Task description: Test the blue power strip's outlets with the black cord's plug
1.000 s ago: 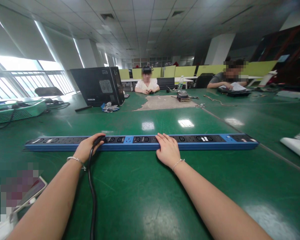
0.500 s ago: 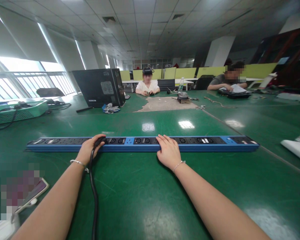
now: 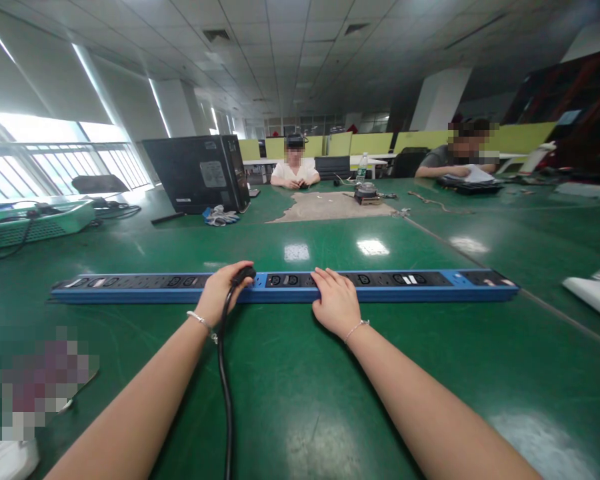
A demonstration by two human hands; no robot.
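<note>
A long blue power strip point(image 3: 300, 293) with black socket panels lies crosswise on the green table. My left hand point(image 3: 223, 290) is closed around a black plug point(image 3: 243, 273), held over the strip just left of its middle. The plug's front end is turned down or hidden, so I cannot tell whether it sits in a socket. From it a black cable point(image 3: 223, 373) hangs toward me along the left wrist. My right hand point(image 3: 336, 300) rests on the strip right of the middle, fingers stretched out over the top and thumb by the near side.
Beyond the strip stand a black computer case point(image 3: 197, 175) and a pair of gloves point(image 3: 221, 216). A green basket point(image 3: 40, 230) of cables is far left. Two people sit across the table, near a water bottle point(image 3: 363, 167). A white object point(image 3: 595, 297) lies at right.
My left hand has moved right along the strip with the plug and its cable, uncovering sockets on the left. The right hand has stayed in place.
</note>
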